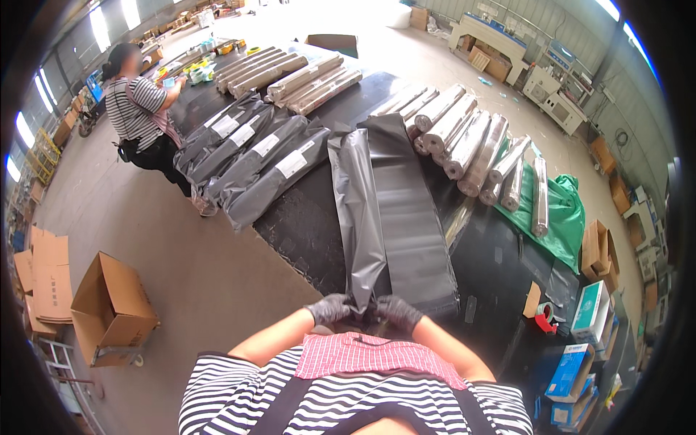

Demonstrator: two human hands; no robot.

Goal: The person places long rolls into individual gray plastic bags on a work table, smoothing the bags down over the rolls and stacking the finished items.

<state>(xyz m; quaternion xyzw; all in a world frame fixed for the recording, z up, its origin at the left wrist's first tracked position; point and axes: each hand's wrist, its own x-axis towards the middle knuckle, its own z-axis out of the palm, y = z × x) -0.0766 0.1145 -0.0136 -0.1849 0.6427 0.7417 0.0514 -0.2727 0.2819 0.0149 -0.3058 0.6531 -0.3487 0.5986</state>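
Note:
A long grey plastic mailing bag (pixel 359 210) lies lengthwise in front of me, bulging as if around a roll. Its near end is gathered at the table's edge, close to my body. My left hand (pixel 328 309), in a black glove, is closed on the left side of that gathered end. Gripping the right side is my right hand (pixel 399 313), gloved the same way; its fingertips are partly hidden by the plastic. Flat grey bags (pixel 413 225) lie beneath and to the right of the filled one.
Several packed grey bags with white labels (pixel 291 164) lie to the left on the black table (pixel 297 225). Wrapped rolls (pixel 464 145) are at the right, near a green sheet (pixel 558 217). A tape dispenser (pixel 545 317) sits right. Another person (pixel 138 101) stands far left; an open carton (pixel 109 312) is nearer.

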